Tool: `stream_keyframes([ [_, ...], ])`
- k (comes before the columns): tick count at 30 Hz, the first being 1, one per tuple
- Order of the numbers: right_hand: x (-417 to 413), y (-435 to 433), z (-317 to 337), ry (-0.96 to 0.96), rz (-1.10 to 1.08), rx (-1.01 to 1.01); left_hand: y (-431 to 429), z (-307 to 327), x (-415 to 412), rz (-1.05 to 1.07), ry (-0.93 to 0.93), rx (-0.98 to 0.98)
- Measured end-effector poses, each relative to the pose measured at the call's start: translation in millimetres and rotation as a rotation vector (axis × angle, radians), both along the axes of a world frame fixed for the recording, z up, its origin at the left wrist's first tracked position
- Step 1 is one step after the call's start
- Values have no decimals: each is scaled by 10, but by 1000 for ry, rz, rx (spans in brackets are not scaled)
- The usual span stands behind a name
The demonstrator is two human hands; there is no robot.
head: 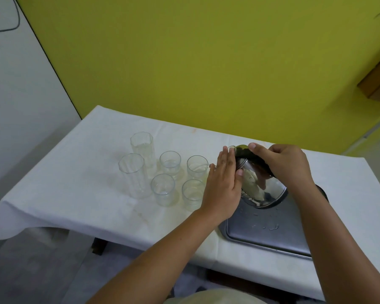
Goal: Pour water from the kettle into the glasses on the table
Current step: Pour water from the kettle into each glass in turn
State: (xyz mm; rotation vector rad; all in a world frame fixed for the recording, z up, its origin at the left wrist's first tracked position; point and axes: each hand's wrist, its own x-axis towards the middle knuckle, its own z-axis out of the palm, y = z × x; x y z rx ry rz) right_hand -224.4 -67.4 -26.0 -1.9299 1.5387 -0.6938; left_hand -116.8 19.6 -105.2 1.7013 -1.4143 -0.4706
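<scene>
A shiny steel kettle (261,189) with a black lid and handle is tipped to the left above a metal tray (270,229). My right hand (287,165) grips its black handle from above. My left hand (223,185) lies flat against the kettle's left side, fingers together. The spout points at the back right short glass (196,166), and a thin stream reaches it. Two tall ribbed glasses (133,174) stand at the left; the far one (142,148) holds water. Three more short glasses (170,162) (162,189) (192,191) stand between.
A white cloth covers the table (75,183), which stands against a yellow wall. Water drops lie on the tray. A dark round base (323,191) shows behind my right wrist. A wooden shelf corner (377,82) juts out at the upper right.
</scene>
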Motion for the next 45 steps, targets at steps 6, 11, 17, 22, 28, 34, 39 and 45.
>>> stream_keyframes([
  [6,-16,11,19,1,2,0,-4,1,-9,-3,-5,-9],
  [11,-27,-5,13,-27,11,1,-7,35,-13,-8,-13,-4],
  [17,-150,-60,-167,-212,-30,122,-24,39,-17,-58,-86,40],
  [22,-249,28,-416,-475,-78,305,-50,-7,-43,-105,-167,93],
  [28,-330,73,-545,-623,-103,324,-64,22,-90,-97,-300,58],
  [34,-317,43,-452,-678,-74,276,-89,181,-138,-27,-397,-8],
  [39,-206,38,-309,-725,-31,255,-45,291,-114,53,-432,-63],
  [45,78,92,-159,-748,97,288,104,410,57,198,-447,-90],
])
